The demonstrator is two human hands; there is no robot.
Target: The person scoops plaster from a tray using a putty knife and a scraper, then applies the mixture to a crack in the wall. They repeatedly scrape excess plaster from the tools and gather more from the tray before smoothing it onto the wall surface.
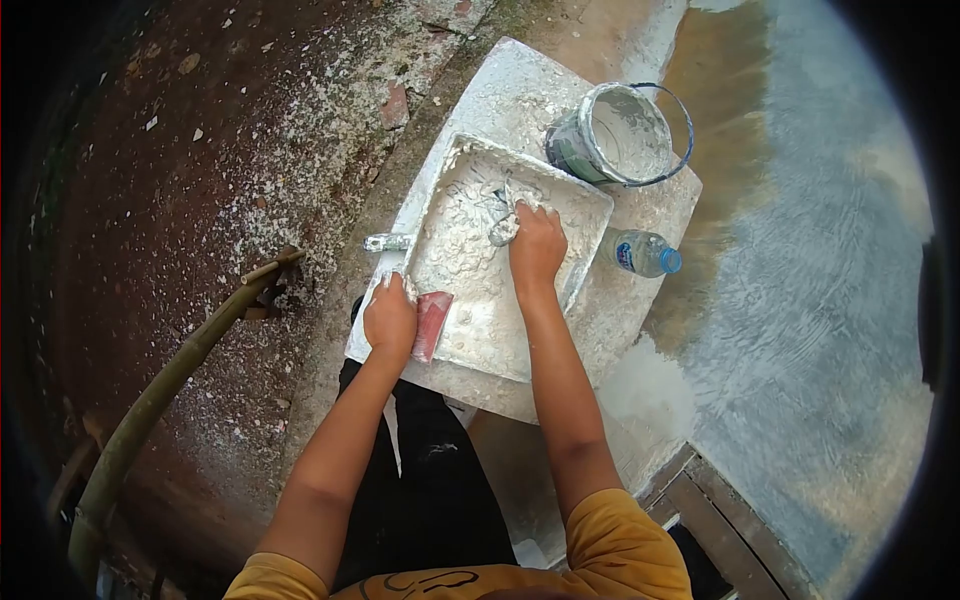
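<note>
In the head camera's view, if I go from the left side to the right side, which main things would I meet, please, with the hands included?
Bent pole, left hand, red flat piece, right hand, blue-capped bottle.

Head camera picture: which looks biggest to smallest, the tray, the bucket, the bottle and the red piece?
1. Tray
2. Bucket
3. Bottle and red piece: these two look too alike in size to rank.
</note>
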